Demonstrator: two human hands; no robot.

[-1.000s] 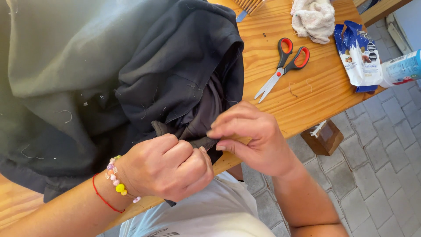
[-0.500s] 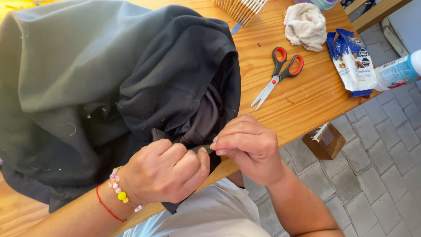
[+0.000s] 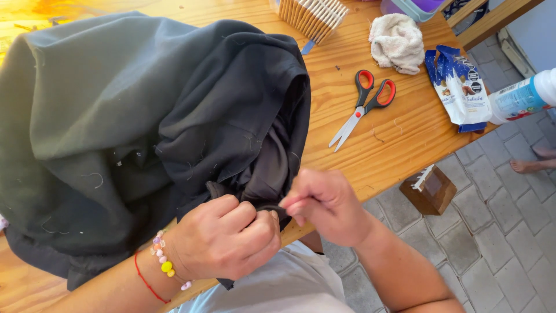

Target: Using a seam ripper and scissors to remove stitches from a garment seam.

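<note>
Fingertip contact is only partly visible. The left hand is curled into a closed fist over a narrow fold of the dark grey-black fabric garment at the near table edge; its fingertips are tucked under and hidden. The right hand has thumb and forefinger pinched shut on the same fold, just beside the left knuckles; whether a needle or thread sits in that pinch cannot be determined. The remaining right fingers are bent inward.

The garment lies bunched across the left half of the light wooden slatted table, with pale lint specks on its surface. Its lower hem hangs past the table edge and is covered by the left forearm. Its far left side is cut off by the frame.

The left wrist carries a thin red cord bracelet and a beaded bracelet with yellow and pink beads. Both forearms enter from the bottom of the view.

Further out on the table: red-handled steel scissors, blades slightly parted; a crumpled white terry cloth; an opened blue and white snack packet, contents not visible; a white plastic bottle with a blue label, cut off at the right; and a ribbed wooden rack, cut off at the top.
</note>
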